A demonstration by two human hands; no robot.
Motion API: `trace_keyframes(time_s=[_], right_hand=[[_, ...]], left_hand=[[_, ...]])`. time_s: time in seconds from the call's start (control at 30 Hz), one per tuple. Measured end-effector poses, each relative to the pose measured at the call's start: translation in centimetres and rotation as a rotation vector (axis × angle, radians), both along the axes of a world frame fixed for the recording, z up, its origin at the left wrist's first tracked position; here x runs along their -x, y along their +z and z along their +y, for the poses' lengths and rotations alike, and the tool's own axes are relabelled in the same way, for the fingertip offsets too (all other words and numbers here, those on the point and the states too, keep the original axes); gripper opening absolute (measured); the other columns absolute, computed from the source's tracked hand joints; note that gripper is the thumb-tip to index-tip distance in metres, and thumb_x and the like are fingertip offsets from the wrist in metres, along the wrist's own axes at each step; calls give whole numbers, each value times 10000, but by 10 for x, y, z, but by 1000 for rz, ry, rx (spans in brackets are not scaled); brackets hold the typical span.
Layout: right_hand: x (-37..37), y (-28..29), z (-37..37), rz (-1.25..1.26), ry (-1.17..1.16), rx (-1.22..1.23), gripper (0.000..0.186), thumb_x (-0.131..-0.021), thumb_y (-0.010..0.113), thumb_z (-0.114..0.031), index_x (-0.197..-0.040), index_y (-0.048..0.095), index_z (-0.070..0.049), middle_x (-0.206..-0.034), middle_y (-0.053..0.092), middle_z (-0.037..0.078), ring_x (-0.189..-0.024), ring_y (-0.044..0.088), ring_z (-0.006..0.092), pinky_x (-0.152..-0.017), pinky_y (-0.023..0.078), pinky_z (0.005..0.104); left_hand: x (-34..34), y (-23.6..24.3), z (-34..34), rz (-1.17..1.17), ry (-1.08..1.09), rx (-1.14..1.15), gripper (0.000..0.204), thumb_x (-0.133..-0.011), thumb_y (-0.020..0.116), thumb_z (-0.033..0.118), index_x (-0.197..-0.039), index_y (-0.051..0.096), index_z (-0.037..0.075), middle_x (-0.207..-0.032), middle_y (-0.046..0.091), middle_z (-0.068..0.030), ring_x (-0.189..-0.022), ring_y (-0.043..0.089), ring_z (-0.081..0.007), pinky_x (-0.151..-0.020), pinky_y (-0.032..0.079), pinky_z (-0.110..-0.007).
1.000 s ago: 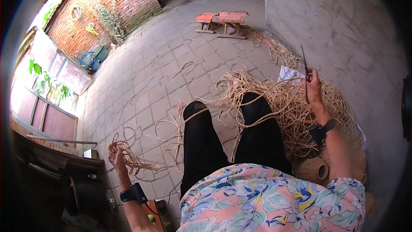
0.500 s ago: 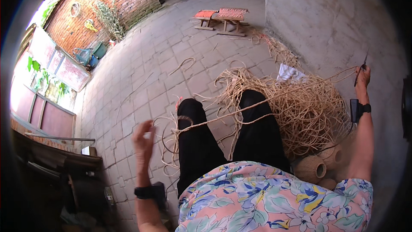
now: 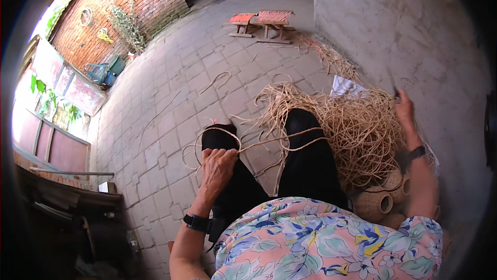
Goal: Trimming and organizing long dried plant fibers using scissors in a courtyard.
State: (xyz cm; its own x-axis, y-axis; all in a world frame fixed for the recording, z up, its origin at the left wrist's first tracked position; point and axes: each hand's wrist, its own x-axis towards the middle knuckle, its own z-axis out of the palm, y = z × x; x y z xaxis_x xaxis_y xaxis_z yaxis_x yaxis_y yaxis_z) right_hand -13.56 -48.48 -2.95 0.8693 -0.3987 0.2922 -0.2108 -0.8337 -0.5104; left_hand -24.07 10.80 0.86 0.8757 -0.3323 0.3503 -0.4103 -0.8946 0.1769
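Note:
My left hand (image 3: pixel 218 167) rests over my left knee, its fingers closed on a straw rope (image 3: pixel 264 142). The rope forms loose loops around that knee and runs rightward across to my right thigh. Out to the right, my right hand (image 3: pixel 405 109) is raised beside a large tangled heap of straw cord (image 3: pixel 362 130). Motion smears it, but the dark handles of a pair of scissors (image 3: pixel 397 94) show in its closed fingers. Several small woven straw pots (image 3: pixel 375 203) lie near my right hip.
A white cloth (image 3: pixel 348 87) lies on the heap's far side. Two low stools (image 3: pixel 274 17) with reddish woven seats stand ahead. A grey wall (image 3: pixel 393 26) bounds the right. Loose cord strands lie on the paved floor (image 3: pixel 171 93). Buckets (image 3: pixel 115 65) stand by the brick wall.
My left hand has come down onto the rope at my left knee. My right hand has moved inward and lower with the scissors; the rope stretched toward it has dropped away.

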Motion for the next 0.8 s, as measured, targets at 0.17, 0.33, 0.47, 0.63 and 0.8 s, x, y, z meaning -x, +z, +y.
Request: trace_keyframes(time_s=[0.17,0.33,0.47,0.63,0.8], right_hand=[[25,36,241,51,803,-435,465,-762,660,-40,-1204,526,-95,-1043,649,130,-879,643,221,-773,514,335],[49,33,336,287,1129,-513,357,-792,681,-70,-1107,517,-96,-837,630,58,-734,597,116,-631,491,313],[41,37,305,320,1112,-1364,434,-756,655,-13,-1150,481,-72,-728,565,27,-574,535,65,-481,463,211],[20,59,237,196,984,-1319,428,-792,643,-11,-1179,464,-47,-727,552,-3,-515,499,15,-409,394,120],[8,70,175,8,703,-1024,387,-815,640,-37,-1165,476,-47,-711,554,-29,-548,493,12,-452,409,160]], left_hand=[[2,2,-3,37,-40,37,132,-805,659,136,-926,661,83,-706,567,-81,-697,561,-246,-712,398,-372],[0,17,-18,97,-89,126,159,-793,677,125,-946,660,84,-733,607,-98,-698,603,-261,-624,458,-380],[-2,5,34,185,210,178,207,-764,683,131,-969,670,149,-710,657,-106,-688,657,-292,-602,507,-391],[1,-11,92,80,471,104,211,-771,643,126,-975,671,173,-705,652,-121,-692,649,-301,-607,488,-409],[18,-25,157,175,688,182,161,-799,631,170,-954,661,203,-699,655,-86,-667,645,-283,-583,475,-401]])
